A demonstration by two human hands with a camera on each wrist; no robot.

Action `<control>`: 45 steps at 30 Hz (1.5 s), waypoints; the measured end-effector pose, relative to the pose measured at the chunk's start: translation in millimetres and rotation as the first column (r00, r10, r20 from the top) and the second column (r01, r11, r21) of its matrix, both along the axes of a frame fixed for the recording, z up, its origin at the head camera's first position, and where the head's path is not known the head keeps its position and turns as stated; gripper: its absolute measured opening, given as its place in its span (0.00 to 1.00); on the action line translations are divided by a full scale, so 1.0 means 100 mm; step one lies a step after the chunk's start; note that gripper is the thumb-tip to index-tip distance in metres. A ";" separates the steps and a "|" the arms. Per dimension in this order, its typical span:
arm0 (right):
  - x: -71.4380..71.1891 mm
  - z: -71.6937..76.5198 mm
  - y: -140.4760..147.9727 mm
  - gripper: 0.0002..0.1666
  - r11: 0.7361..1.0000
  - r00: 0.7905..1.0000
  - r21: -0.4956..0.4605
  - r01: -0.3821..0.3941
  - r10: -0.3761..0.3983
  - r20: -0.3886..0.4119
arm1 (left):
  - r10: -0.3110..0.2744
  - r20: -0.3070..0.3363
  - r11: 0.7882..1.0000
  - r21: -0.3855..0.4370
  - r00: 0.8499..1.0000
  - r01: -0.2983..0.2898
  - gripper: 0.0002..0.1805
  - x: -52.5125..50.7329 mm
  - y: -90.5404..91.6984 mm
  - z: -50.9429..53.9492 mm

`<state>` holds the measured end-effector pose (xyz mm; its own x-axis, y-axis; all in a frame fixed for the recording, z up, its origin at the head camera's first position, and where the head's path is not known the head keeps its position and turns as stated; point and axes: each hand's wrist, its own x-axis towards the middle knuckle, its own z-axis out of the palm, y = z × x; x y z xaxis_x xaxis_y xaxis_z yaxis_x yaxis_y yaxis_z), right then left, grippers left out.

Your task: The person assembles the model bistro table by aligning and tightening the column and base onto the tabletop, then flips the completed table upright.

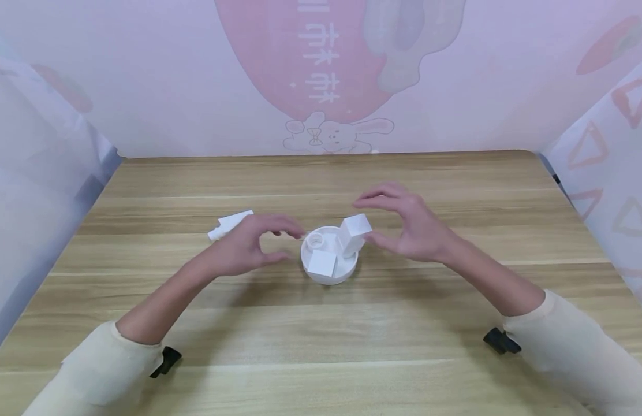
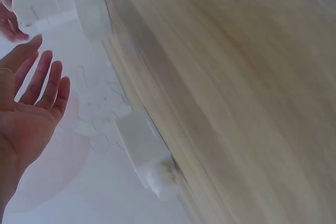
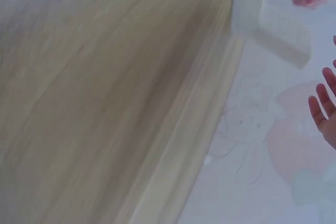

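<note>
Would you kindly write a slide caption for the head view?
White dish holding white pieces on a wooden table, between a person's left grip and right grip.

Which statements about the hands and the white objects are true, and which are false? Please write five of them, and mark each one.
1. A round dish stands between the left hand and the right hand. True.
2. The dish is empty. False: it holds white pieces, among them a tall block.
3. The left hand grips the dish. False: its fingers are open and apart from the dish.
4. The tall block is on the right-hand side of the dish. True.
5. The table is black. False: it is light brown with a wood grain.
</note>
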<state>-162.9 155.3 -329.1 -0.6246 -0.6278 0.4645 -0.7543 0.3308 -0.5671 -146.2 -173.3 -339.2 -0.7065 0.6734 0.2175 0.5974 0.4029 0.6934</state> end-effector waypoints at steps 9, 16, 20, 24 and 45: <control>0.23 -0.02 -0.25 0.24 0.992 0.977 0.005 -0.128 0.126 -0.174 | 0.201 -0.125 0.976 -0.059 0.972 -0.209 0.15 -0.16 -0.38 -0.12; 0.35 -0.09 -0.43 0.24 0.992 0.950 0.100 -0.075 0.101 -0.297 | 0.345 -0.190 0.906 -0.190 0.919 -0.379 0.18 -0.23 -0.56 -0.15; 0.40 -0.10 -0.48 0.22 0.990 0.953 0.137 -0.029 0.069 -0.294 | 0.367 -0.207 0.871 -0.267 0.907 -0.413 0.21 -0.27 -0.61 -0.17; 0.43 -0.08 -0.48 0.19 0.985 0.978 0.168 -0.031 0.065 -0.200 | 0.370 -0.170 0.852 -0.330 0.913 -0.407 0.22 -0.31 -0.63 -0.17; 0.23 0.01 -0.20 0.24 0.972 0.982 0.196 -0.133 0.103 0.157 | 0.361 -0.078 0.869 -0.334 0.929 -0.365 0.23 -0.36 -0.54 -0.10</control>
<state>-139.7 135.0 -328.0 -0.5914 -0.7732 0.2288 -0.7098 0.3646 -0.6027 -182.5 -226.9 -348.7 -0.9142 0.4039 0.0348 0.3716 0.8005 0.4703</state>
